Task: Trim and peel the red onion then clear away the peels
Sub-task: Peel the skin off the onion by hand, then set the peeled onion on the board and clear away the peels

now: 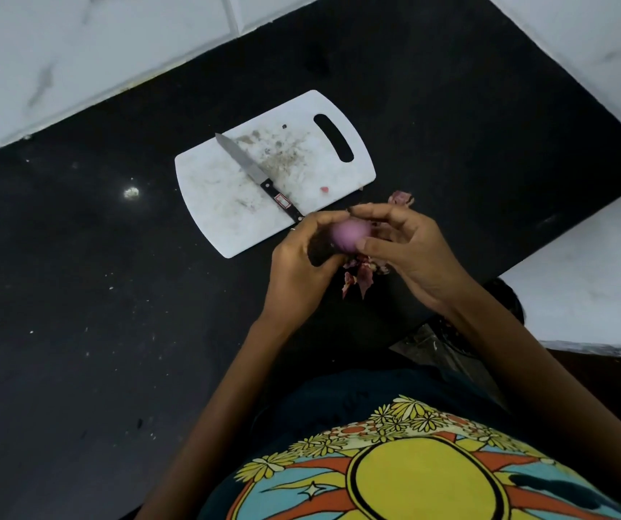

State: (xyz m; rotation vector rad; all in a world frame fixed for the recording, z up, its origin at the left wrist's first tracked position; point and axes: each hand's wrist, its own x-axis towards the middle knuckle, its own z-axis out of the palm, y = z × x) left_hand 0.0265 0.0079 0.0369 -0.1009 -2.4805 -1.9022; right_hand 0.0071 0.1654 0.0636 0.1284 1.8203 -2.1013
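Both hands hold the red onion [350,236] (blurred; axis unclear)

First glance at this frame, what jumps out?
The purple onion, mostly bare of skin, sits mid-frame between both hands: the left hand grips it while the right hand works at it with thumb and fingers. Loose reddish peels lie on the black counter just below the hands. Behind them a knife rests diagonally on a stained white cutting board.
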